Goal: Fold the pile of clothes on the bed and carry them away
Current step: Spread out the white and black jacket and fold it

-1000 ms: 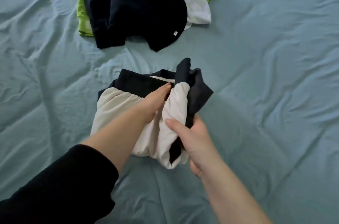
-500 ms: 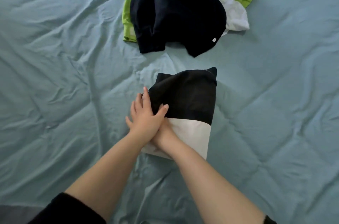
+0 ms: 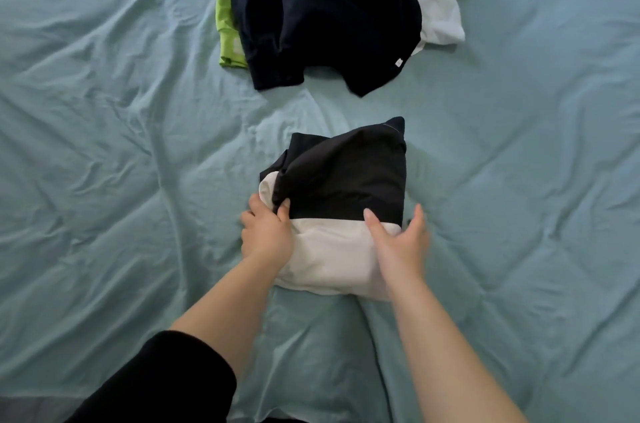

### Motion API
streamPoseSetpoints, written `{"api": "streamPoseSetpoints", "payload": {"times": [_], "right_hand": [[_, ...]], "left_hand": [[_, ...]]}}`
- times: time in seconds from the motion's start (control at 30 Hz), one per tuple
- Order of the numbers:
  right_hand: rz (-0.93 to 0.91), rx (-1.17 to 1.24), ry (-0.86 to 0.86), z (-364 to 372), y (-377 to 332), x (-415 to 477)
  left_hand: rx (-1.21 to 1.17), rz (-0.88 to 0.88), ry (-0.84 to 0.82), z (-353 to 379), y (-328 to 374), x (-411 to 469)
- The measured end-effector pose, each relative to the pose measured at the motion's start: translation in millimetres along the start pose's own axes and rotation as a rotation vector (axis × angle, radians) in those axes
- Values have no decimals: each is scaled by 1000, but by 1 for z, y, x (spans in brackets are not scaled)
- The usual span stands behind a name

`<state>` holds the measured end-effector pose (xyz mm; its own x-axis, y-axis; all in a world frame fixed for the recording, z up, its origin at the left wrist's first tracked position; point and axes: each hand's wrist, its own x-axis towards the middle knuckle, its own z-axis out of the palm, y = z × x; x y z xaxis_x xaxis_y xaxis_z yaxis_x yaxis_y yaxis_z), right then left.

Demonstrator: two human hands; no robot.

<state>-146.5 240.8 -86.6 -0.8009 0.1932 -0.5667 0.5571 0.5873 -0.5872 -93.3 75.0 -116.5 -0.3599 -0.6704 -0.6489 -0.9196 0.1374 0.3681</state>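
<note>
The bed (image 3: 104, 145) carries 2 things: a loose pile (image 3: 329, 14) of black, green and white clothes at the far edge, and nearer, apart from it, a folded garment (image 3: 343, 180), black above and white below. The left hand (image 3: 266, 232) pinches the garment's left edge. The right hand (image 3: 398, 239) touches its right edge, fingers straight.
</note>
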Motion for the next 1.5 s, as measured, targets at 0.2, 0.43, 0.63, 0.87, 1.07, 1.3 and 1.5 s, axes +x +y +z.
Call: {"api": "streamPoseSetpoints", "payload": {"times": [0.2, 0.43, 0.63, 0.87, 1.07, 1.3, 1.5], "right_hand": [[316, 398, -620, -22, 29, 24], [175, 374, -402, -33, 37, 23], [172, 452, -244, -128, 81, 30], [3, 433, -23, -280, 80, 94], [-138, -77, 126, -299, 57, 196], [-280, -830, -145, -272, 94, 219], [-222, -926, -101, -266, 80, 212]], "left_hand": [[-266, 10, -136, -13, -8, 6], [-375, 90, -104, -1, 6, -34], [-424, 212, -183, 68, 47, -98], [-496, 365, -340, 167, 160, -157], [-221, 394, -297, 206, 246, -126], [815, 987, -98, 223, 232, -103], [740, 844, -297, 208, 233, -93]]}}
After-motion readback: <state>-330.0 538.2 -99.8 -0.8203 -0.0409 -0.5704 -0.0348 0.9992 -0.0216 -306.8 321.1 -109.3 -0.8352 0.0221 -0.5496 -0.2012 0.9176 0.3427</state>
